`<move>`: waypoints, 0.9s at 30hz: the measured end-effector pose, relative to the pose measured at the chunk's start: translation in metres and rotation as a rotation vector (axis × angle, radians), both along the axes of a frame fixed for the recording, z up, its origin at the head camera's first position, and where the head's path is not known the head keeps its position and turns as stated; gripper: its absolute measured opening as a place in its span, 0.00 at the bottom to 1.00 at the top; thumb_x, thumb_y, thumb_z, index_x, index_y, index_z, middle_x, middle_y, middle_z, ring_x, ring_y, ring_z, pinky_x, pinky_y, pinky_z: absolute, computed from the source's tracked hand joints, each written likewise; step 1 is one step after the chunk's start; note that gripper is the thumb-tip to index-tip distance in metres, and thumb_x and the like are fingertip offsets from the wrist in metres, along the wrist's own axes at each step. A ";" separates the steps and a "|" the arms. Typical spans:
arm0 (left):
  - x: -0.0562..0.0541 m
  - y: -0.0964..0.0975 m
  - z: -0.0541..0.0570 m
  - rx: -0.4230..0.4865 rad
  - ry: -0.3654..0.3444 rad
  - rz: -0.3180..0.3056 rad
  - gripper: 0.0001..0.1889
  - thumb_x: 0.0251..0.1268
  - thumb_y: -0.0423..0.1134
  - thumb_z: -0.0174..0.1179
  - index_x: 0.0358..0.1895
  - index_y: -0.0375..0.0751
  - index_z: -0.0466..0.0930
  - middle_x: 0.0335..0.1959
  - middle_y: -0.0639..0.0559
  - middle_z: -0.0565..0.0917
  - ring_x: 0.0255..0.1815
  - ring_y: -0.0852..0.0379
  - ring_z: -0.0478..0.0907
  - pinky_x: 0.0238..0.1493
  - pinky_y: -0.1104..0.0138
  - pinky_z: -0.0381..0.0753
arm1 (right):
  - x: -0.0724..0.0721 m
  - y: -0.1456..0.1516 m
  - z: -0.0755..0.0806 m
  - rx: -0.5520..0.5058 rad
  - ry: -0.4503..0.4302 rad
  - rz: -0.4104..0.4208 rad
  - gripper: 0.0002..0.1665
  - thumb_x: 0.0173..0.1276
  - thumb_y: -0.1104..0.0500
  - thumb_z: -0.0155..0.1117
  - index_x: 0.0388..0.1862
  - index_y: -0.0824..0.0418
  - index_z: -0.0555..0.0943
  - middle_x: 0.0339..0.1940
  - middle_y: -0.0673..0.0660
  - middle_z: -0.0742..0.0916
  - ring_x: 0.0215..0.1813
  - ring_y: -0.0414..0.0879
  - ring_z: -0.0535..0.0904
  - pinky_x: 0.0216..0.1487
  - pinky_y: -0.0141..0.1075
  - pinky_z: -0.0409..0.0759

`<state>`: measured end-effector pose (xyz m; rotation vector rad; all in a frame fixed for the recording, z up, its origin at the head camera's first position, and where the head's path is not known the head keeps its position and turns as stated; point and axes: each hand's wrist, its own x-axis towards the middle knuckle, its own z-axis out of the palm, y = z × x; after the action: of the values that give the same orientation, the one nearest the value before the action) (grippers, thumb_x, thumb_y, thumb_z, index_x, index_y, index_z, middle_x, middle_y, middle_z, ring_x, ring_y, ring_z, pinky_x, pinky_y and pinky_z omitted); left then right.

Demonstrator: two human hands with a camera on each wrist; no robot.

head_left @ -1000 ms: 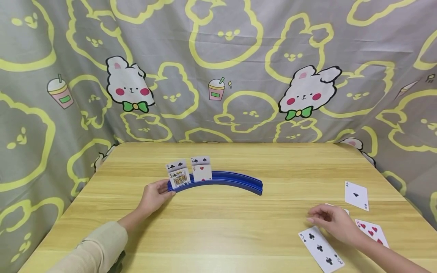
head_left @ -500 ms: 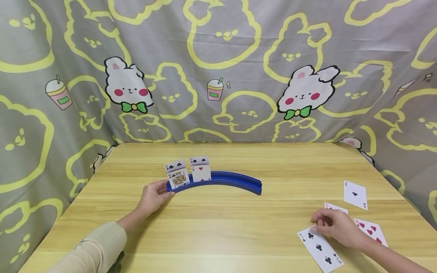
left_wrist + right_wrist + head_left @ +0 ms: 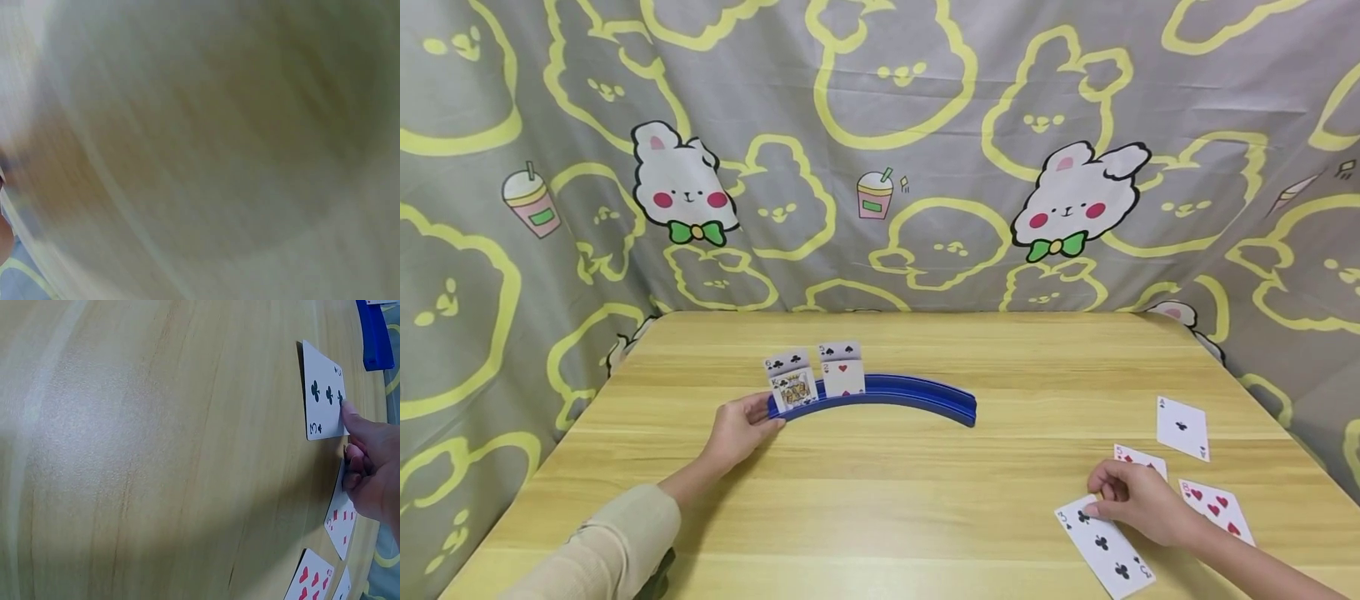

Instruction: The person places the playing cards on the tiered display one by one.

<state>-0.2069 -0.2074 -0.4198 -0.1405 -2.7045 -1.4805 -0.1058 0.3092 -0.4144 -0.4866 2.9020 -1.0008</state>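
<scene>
Since a second ago the right hand (image 3: 1138, 500) has drawn slightly nearer, its thumb now on the three of clubs (image 3: 1101, 543) and the five of diamonds (image 3: 1142, 458) less covered; the holder and left hand look unmoved.

Nearest, the three of clubs lies face up on the tabletop (image 3: 880, 517), its long axis slanting from near right to far left, the far end under the thumb. The right hand reaches in from the near right, forearm pointing far left, fingers curled beside the card's edge. Its grip is narrow; whether a finger is beneath the card cannot be told.

Just beyond the wrist lie the eight of hearts (image 3: 1216, 508) and the partly covered five of diamonds; farther off is the ace of clubs (image 3: 1182, 428).

Across to the left, the left hand (image 3: 743, 429) grips the near-left end of the blue card holder (image 3: 917, 398), thumb in front, its arm slanting up from a pale sleeve (image 3: 617, 533). The holder runs left to right, bowed away from the person. In its left half stand the king of clubs (image 3: 793, 393) before the six of clubs (image 3: 788, 361), and the two of hearts (image 3: 843, 377) before the five of spades (image 3: 839, 351).

Patterned cloth (image 3: 925, 250) hangs behind.
</scene>
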 end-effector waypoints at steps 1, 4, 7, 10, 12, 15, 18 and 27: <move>0.000 0.000 0.000 -0.001 0.004 -0.001 0.23 0.53 0.24 0.63 0.54 0.21 0.71 0.48 0.26 0.78 0.50 0.37 0.79 0.46 0.68 0.85 | 0.000 0.000 0.000 0.002 -0.005 0.004 0.14 0.51 0.59 0.72 0.29 0.60 0.74 0.21 0.42 0.71 0.23 0.28 0.61 0.17 0.26 0.62; 0.000 0.001 0.001 -0.003 0.011 0.000 0.23 0.52 0.24 0.63 0.54 0.20 0.71 0.48 0.26 0.78 0.50 0.37 0.79 0.46 0.68 0.85 | 0.000 -0.002 0.002 0.013 0.003 0.005 0.15 0.50 0.59 0.72 0.28 0.60 0.73 0.20 0.43 0.70 0.23 0.28 0.60 0.17 0.26 0.61; 0.000 0.001 0.001 -0.009 0.013 -0.001 0.23 0.53 0.24 0.63 0.53 0.20 0.71 0.48 0.26 0.78 0.50 0.36 0.79 0.46 0.68 0.85 | 0.000 -0.004 0.003 0.022 0.009 0.003 0.15 0.50 0.58 0.72 0.26 0.59 0.72 0.19 0.42 0.69 0.23 0.28 0.60 0.17 0.26 0.61; 0.001 0.001 0.001 -0.005 0.006 0.004 0.23 0.52 0.24 0.63 0.54 0.21 0.71 0.48 0.26 0.78 0.50 0.37 0.79 0.46 0.68 0.85 | 0.000 -0.005 0.003 0.036 0.006 -0.004 0.15 0.50 0.57 0.72 0.24 0.58 0.72 0.19 0.42 0.69 0.23 0.28 0.59 0.16 0.25 0.60; 0.001 0.000 0.001 -0.008 0.003 0.002 0.23 0.52 0.24 0.63 0.54 0.21 0.71 0.49 0.26 0.78 0.50 0.37 0.79 0.46 0.68 0.85 | -0.001 -0.006 0.003 0.043 0.003 -0.010 0.15 0.52 0.57 0.71 0.24 0.58 0.72 0.18 0.43 0.69 0.23 0.28 0.60 0.17 0.25 0.60; 0.001 0.000 0.001 -0.007 0.000 0.004 0.23 0.52 0.24 0.62 0.54 0.21 0.71 0.49 0.26 0.78 0.50 0.37 0.79 0.46 0.69 0.85 | -0.003 -0.008 0.004 0.038 0.026 -0.018 0.13 0.54 0.59 0.70 0.23 0.57 0.72 0.18 0.42 0.69 0.22 0.27 0.60 0.16 0.25 0.61; 0.001 -0.001 0.001 -0.014 0.006 -0.001 0.23 0.53 0.24 0.62 0.54 0.21 0.71 0.49 0.26 0.78 0.50 0.37 0.79 0.46 0.68 0.85 | -0.007 -0.010 0.006 0.006 0.061 -0.019 0.11 0.55 0.62 0.68 0.22 0.57 0.73 0.17 0.42 0.70 0.22 0.27 0.61 0.16 0.25 0.62; 0.002 0.000 0.001 0.002 0.012 -0.005 0.22 0.52 0.23 0.62 0.53 0.20 0.72 0.48 0.26 0.79 0.50 0.37 0.79 0.46 0.69 0.85 | -0.012 -0.020 0.011 -0.071 0.004 -0.102 0.08 0.61 0.62 0.63 0.24 0.61 0.74 0.16 0.45 0.71 0.19 0.30 0.62 0.14 0.25 0.65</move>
<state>-0.2053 -0.2076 -0.4192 -0.1557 -2.6954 -1.4785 -0.1178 0.2896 -0.4033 -0.3462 2.9297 -1.1208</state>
